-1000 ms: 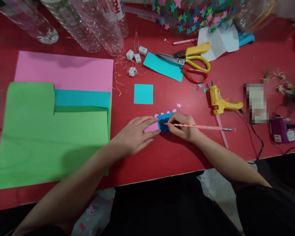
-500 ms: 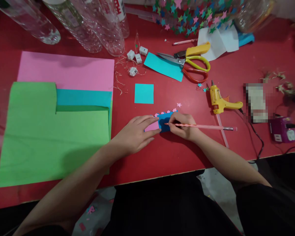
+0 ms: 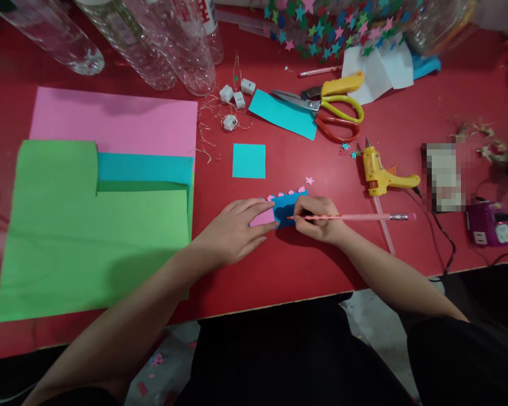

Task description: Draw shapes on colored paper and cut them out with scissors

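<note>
Pressing pink piece (image 3: 261, 217) against blue piece (image 3: 283, 206) with left hand (image 3: 236, 230) open and flat, grasping nothing, seemingly to stop sliding. Pinching pencil (image 3: 358, 217) near tip with right hand (image 3: 322, 228) curled closed, likely for fine control. Working on red table (image 3: 245, 285), right of green sheet (image 3: 68, 237), left of glue gun (image 3: 371, 168).

the left hand (image 3: 232, 232) partly hides the pink paper (image 3: 262, 217).
</note>
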